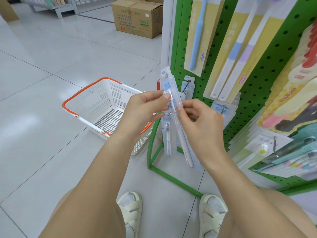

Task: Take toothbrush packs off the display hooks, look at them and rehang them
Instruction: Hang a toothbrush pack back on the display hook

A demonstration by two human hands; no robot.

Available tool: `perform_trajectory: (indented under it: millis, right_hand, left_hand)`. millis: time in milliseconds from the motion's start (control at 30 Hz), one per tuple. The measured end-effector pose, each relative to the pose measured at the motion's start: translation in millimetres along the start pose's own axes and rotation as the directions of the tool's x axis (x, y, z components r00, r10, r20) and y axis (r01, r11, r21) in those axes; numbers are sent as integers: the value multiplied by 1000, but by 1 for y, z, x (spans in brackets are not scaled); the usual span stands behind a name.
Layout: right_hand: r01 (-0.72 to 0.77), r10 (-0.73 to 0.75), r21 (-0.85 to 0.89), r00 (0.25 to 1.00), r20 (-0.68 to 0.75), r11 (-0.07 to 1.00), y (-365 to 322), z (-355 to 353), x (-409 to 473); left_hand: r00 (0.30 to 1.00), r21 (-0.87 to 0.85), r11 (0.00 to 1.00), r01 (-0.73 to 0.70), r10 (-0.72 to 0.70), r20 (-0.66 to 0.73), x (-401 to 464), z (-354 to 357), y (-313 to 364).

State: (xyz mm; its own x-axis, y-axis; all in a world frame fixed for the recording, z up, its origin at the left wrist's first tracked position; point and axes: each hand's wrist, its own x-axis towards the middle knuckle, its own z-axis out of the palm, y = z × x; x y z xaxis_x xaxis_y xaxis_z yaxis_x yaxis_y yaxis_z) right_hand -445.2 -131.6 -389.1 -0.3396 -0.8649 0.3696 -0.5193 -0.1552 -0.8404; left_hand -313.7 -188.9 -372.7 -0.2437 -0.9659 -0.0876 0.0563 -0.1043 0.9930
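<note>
A long clear toothbrush pack (pixel 173 93) with a white and blue card stands almost upright in front of the green pegboard rack (pixel 257 69). My left hand (pixel 145 109) pinches its upper part between thumb and fingers. My right hand (pixel 200 117) grips its right edge at mid height. A second pack of the same kind (pixel 169 140) hangs behind it, lower down. More such packs hang on a hook (pixel 187 83) just right of the held pack. Another hook with packs (pixel 223 109) shows beside my right hand.
A white shopping basket with orange handles (pixel 103 107) sits on the tiled floor to the left of the rack. A cardboard box (pixel 137 16) stands further back. Yellow-carded toothbrush packs (pixel 228 48) hang higher on the rack. My sandalled feet (pixel 132 212) stand near the rack's green base frame (pixel 171 177).
</note>
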Motion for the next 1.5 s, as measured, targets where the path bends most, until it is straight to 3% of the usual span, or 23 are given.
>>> perform_trajectory:
  millis: [367, 467, 633, 833, 933, 1033, 1133, 1233, 1300, 1400, 1500]
  right_hand:
    - [-64, 62, 110, 998, 27, 992, 0, -1, 4]
    - [-203, 174, 150, 967, 185, 968, -1, -6, 9]
    - [-391, 309, 66, 809, 500, 918, 0, -19, 15]
    - [-378, 282, 35, 745, 605, 925, 2, -29, 12]
    - [-374, 266, 61, 756, 599, 925, 3, -30, 11]
    - [-269, 203, 64, 845, 495, 961, 7, -29, 8]
    - [75, 4, -229, 946, 326, 970, 16, -19, 0]
    - [348, -247, -460, 931, 268, 817, 14, -9, -9]
    - [388, -291, -480, 919, 265, 787, 11, -7, -13]
    - [200, -88, -363, 950, 301, 910, 6, -11, -9]
    - [-72, 107, -114, 935, 339, 991, 6, -15, -1]
  left_hand:
    - [1000, -29, 999, -24, 24, -8, 4, -1, -2]
    - [996, -71, 997, -17, 11, -84, 6, -2, -2]
    - [970, -217, 976, -17, -36, -241, 15, -12, -1]
    - [935, -346, 938, -3, -121, -334, 19, -24, 1]
    - [929, -345, 939, -4, -124, -349, 18, -24, 1]
    - [946, -308, 951, -2, -98, -309, 16, -20, 2]
    - [984, -159, 986, 53, -78, -158, 9, -7, 3]
    - [999, -60, 998, 24, -27, -46, -2, 6, -1]
    - [999, -71, 997, -8, 5, -43, -3, 7, -4]
    - [998, -135, 991, -22, 15, -55, -1, 1, -2]
    - [997, -168, 985, -34, 23, -69, 4, -4, -1]
